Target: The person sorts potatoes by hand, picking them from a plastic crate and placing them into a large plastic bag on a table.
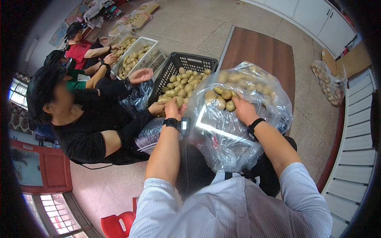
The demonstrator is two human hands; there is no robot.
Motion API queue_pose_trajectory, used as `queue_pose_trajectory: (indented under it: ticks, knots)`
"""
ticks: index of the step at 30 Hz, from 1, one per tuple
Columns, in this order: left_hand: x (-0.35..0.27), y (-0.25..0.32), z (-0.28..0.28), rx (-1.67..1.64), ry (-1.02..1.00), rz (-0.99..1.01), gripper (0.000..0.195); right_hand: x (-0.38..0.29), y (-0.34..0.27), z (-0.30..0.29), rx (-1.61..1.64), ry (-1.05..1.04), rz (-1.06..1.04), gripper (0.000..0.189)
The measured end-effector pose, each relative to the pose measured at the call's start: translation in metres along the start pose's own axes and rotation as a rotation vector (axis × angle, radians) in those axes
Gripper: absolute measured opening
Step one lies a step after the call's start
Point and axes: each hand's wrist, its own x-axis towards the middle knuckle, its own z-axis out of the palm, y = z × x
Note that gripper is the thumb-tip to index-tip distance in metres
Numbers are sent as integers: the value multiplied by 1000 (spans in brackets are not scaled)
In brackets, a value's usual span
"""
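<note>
A large clear plastic bag (229,148) lies before me with its mouth spread, partly over a brown wooden table (259,47). Potatoes (225,94) rest in and on it. My right hand (244,110) is among them, its fingertips against the small potatoes at the edge of the pile; its grip is unclear. My left hand (175,110) is at the near edge of a black plastic crate (195,59) filled with potatoes, its fingers around a potato (179,101). A co-worker's hand (157,108) is just left of it, close by but separate.
On my left sits a co-worker in black (89,131); two others sit beyond, at white plastic crates (151,44) of potatoes. A filled clear bag (327,83) stands on the floor at right. A red plastic chair (120,223) is at lower left, white cabinets (309,15) at upper right.
</note>
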Motion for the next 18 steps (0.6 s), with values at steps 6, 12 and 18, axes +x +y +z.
queue_pose_trajectory:
  ticks: [6,12,18]
  knots:
    - [17,-3,-20,30,-74,-8,25,-22,7,17,-20,112,-91,20]
    - [30,-11,-21,92,-71,-35,22,-57,8,17,14,3,-51,25]
    - [113,-22,-107,588,-137,459,18,-61,-14,22,152,5,-47,30]
